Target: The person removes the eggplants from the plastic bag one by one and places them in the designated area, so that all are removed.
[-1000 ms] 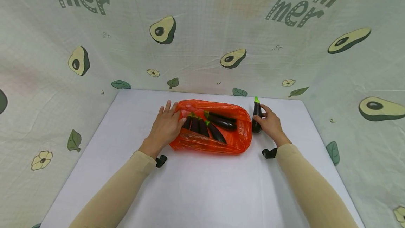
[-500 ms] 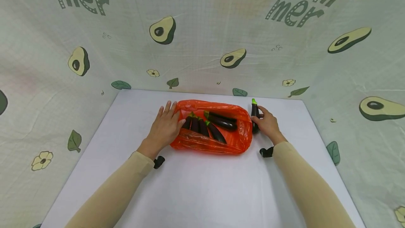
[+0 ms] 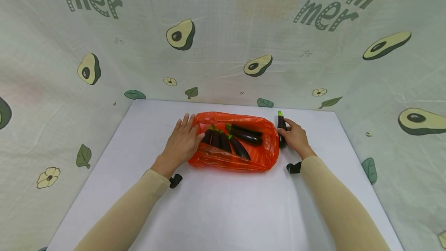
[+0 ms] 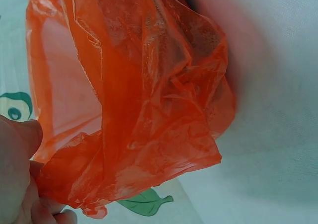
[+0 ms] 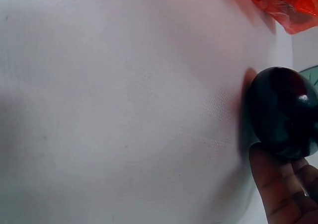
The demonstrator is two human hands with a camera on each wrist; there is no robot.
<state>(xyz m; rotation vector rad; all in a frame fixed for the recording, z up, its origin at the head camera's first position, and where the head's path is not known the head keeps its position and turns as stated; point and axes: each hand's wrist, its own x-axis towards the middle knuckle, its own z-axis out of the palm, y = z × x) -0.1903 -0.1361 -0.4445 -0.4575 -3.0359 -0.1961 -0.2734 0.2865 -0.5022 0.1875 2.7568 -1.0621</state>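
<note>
Beside crinkled orange bag (image 3: 233, 154), right hand (image 3: 294, 139) grips glossy eggplant (image 3: 280, 126); left hand (image 3: 181, 144) pinches bag's rim.

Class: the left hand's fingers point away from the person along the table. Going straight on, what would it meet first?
Probably nothing on the table: the left hand passes beside the orange bag, then likely reaches the avocado-print backdrop.

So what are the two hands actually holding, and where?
The right hand grips an eggplant around its lower body, beside the bag. The left hand pinches the orange plastic bag at its left rim.
</note>
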